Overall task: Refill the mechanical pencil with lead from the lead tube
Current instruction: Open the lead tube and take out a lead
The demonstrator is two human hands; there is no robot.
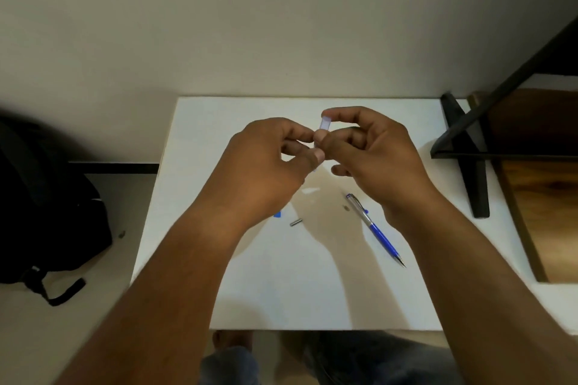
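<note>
Forearms reach in from the near edge; the lead tube is pinched above the table between fingertips of left hand and right hand. Below, the mechanical pencil lies apart, rightward. Tipped carelessly, leads could spill or snap.

The pencil lies on the table right of a cap, the tube sits between the left hand and right hand above them, and a backpack sits left of the table.
</note>
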